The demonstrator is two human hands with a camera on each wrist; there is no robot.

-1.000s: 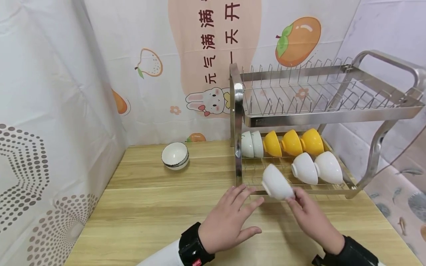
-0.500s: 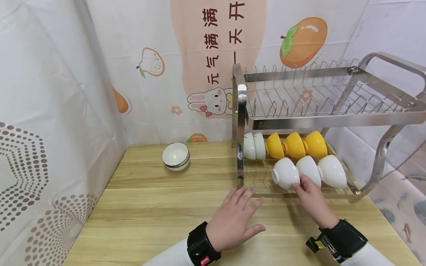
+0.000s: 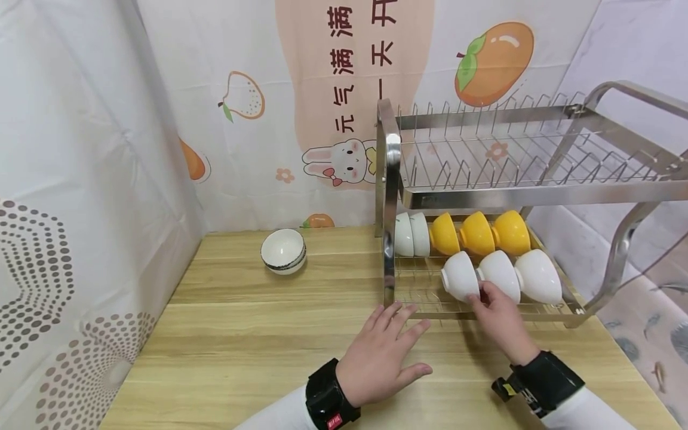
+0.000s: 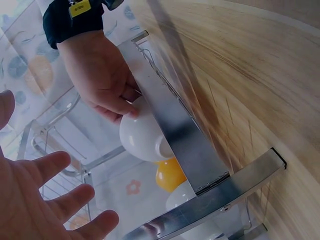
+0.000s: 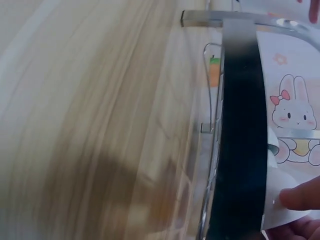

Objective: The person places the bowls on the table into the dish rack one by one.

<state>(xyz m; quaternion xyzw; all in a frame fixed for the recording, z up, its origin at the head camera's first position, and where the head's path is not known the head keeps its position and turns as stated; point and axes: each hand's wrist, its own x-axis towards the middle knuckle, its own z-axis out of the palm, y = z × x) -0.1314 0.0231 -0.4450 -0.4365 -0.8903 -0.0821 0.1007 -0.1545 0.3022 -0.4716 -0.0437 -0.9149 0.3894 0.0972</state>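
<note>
My right hand (image 3: 502,322) pinches the rim of a white bowl (image 3: 460,276) between thumb and fingers. That bowl stands on its side on the lower tier of a metal dish rack (image 3: 389,197), the leftmost in a front row with two more white bowls (image 3: 498,276). In the right wrist view only the thumb and some fingertips (image 5: 300,196) show against the bowl (image 5: 280,192). My left hand (image 3: 378,358) is spread, holding nothing, just in front of the rack's left front corner; in the left wrist view its fingers (image 4: 75,200) are extended.
Behind the white bowls, several yellow bowls (image 3: 477,233) and two pale bowls (image 3: 404,235) line the rack's back row. A small stack of dark-rimmed white bowls (image 3: 283,251) sits on the wooden table (image 3: 242,340), far left of the rack. The upper tier (image 3: 516,155) overhangs the lower one.
The right hand has brought the white bowl from in front of the rack onto the lower tier, left of the other white bowls. The left hand has barely shifted.
</note>
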